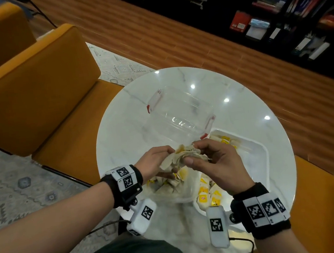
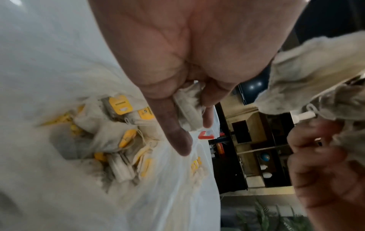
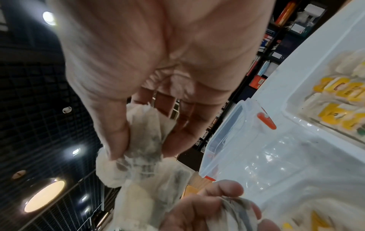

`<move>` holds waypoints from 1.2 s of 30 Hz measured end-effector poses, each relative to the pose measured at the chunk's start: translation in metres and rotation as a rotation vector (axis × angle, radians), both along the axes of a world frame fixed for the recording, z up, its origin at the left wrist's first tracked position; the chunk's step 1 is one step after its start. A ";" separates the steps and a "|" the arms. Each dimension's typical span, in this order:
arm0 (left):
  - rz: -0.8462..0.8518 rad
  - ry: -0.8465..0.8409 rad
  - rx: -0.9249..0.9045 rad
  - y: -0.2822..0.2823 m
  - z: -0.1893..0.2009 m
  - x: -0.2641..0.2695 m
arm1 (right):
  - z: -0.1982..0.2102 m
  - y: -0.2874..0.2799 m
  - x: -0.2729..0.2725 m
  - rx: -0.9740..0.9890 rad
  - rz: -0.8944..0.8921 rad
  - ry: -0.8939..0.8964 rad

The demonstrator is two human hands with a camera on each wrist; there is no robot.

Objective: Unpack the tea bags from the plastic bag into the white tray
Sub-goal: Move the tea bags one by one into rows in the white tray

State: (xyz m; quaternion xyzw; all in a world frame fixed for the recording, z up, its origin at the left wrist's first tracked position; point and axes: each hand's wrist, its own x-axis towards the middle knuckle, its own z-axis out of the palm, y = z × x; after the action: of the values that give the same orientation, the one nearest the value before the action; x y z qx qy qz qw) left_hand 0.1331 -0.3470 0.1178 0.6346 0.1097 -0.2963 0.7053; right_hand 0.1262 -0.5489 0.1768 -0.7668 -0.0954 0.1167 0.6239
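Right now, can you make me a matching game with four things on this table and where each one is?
Things:
1. clump of tea bags
2. plastic bag
3. clear container
4. white tray

Places:
A. on the table, farthest from the person
B. gripped by the left hand and the right hand, held up
C. under the hands, open, with more tea bags inside
D. at the right side, holding a few yellow-tagged tea bags

Pairs: 1-B, 2-C, 3-A, 4-D
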 end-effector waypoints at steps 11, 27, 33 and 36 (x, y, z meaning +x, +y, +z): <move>-0.089 0.193 -0.370 -0.007 0.019 0.002 | -0.022 0.008 0.001 -0.140 -0.153 0.036; 0.129 -0.111 -0.287 -0.010 0.054 0.011 | -0.002 -0.001 -0.001 -0.018 -0.186 0.025; 0.054 -0.185 -0.354 -0.013 0.082 0.013 | -0.024 0.013 -0.008 -0.048 0.106 0.152; 0.036 -0.199 -0.350 -0.016 0.086 0.013 | -0.026 0.029 -0.006 -0.101 0.073 0.097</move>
State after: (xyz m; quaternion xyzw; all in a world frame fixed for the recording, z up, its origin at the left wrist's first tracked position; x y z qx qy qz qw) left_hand 0.1460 -0.3634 0.2042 0.5262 -0.0022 -0.2340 0.8175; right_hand 0.1205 -0.5195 0.1508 -0.7867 -0.0868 0.1811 0.5838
